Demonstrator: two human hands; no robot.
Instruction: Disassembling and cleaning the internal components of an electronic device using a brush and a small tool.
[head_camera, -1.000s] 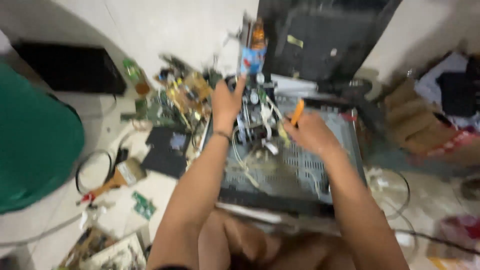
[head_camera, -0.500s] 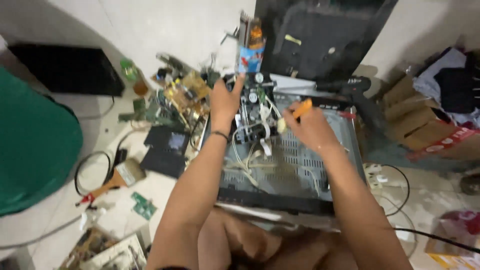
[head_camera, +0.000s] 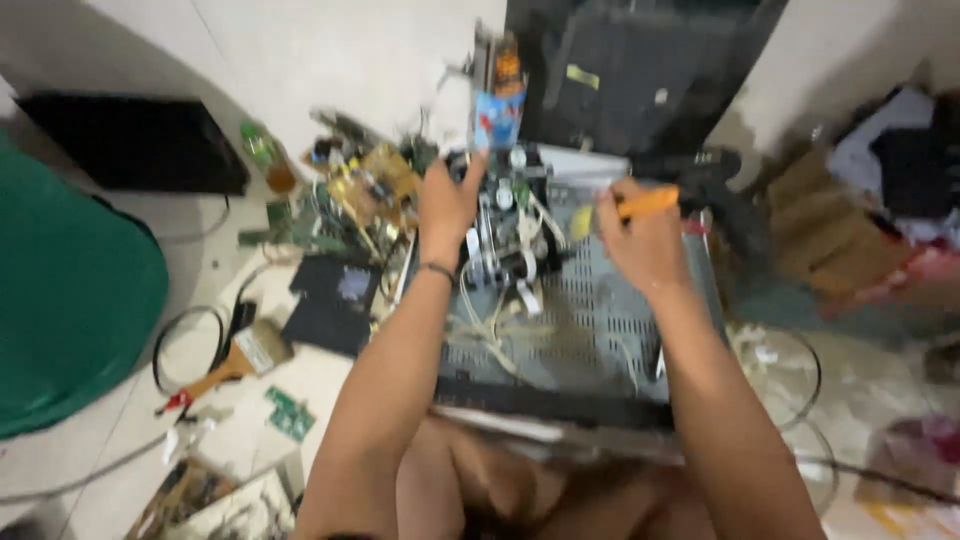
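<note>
Orange-handled screwdriver (head_camera: 640, 204) lies crosswise in right hand (head_camera: 640, 240), handle pointing right.

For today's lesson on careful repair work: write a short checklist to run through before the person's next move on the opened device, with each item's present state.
1. Left hand steadies the circuit assembly: ok.
2. Right hand grips the orange-handled tool: ok.
3. Tool tip seated on a part: cannot tell, blurred.
4. Loose wires kept off the perforated metal chassis: not ok.
5. Floor beside the chassis free of stray boards: not ok.
</note>
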